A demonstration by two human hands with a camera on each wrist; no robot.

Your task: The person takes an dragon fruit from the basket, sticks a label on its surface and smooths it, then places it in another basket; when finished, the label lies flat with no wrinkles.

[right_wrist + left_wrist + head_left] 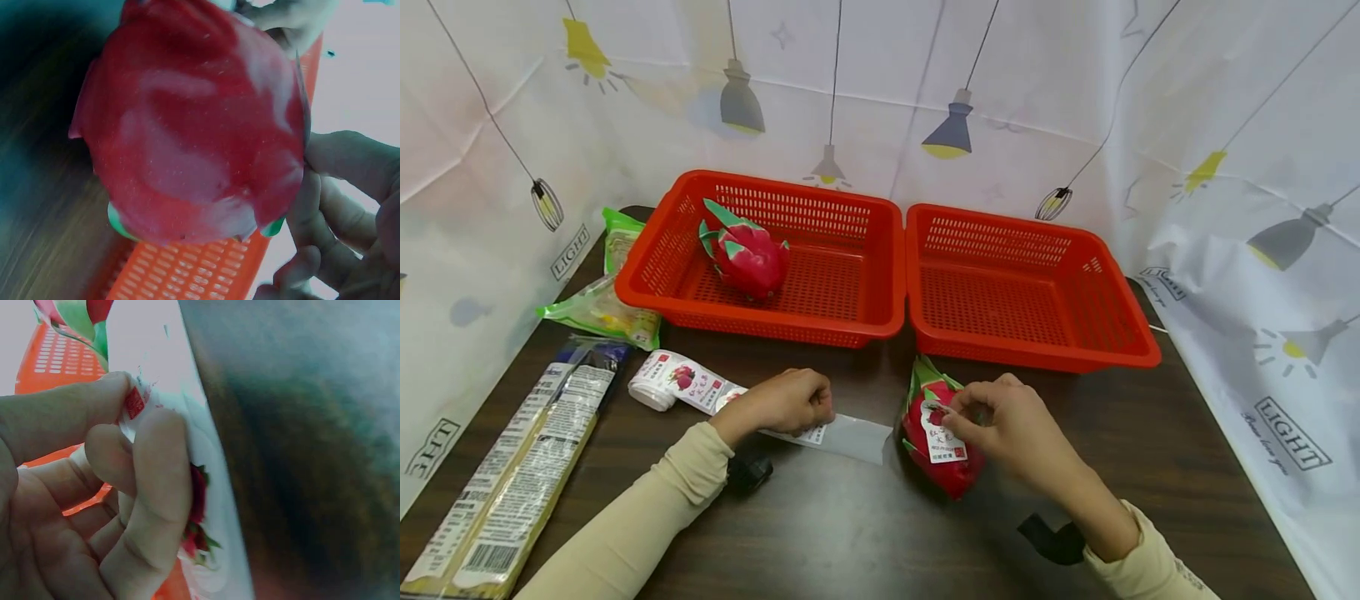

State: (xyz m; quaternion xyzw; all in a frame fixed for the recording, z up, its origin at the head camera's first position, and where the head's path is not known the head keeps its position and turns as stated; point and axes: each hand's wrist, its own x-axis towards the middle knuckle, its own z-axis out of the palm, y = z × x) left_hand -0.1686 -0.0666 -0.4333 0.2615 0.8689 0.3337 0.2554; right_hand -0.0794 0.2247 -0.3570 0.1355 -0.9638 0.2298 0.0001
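In the head view, a dragon fruit (953,482) lies on the dark table, green leaf tips toward the baskets. A white printed label (945,446) lies against its upper side. My right hand (1018,427) pinches that label's edge between thumb and forefinger; the right wrist view shows the edge standing slightly off the skin of the dragon fruit (187,131). To the left, a label roll (651,385) is unwound into a strip whose bare backing (859,439) reaches toward the fruit. My left hand (784,404) pinches this strip, fingers curled over its printed part.
Two joined-up red baskets stand behind: the left basket (820,323) holds another dragon fruit (752,262), the right basket (1037,354) is beside it. Green-edged plastic packs (606,312) and a long noodle-like packet (535,450) lie at the left. A printed cloth (865,83) hangs around the table.
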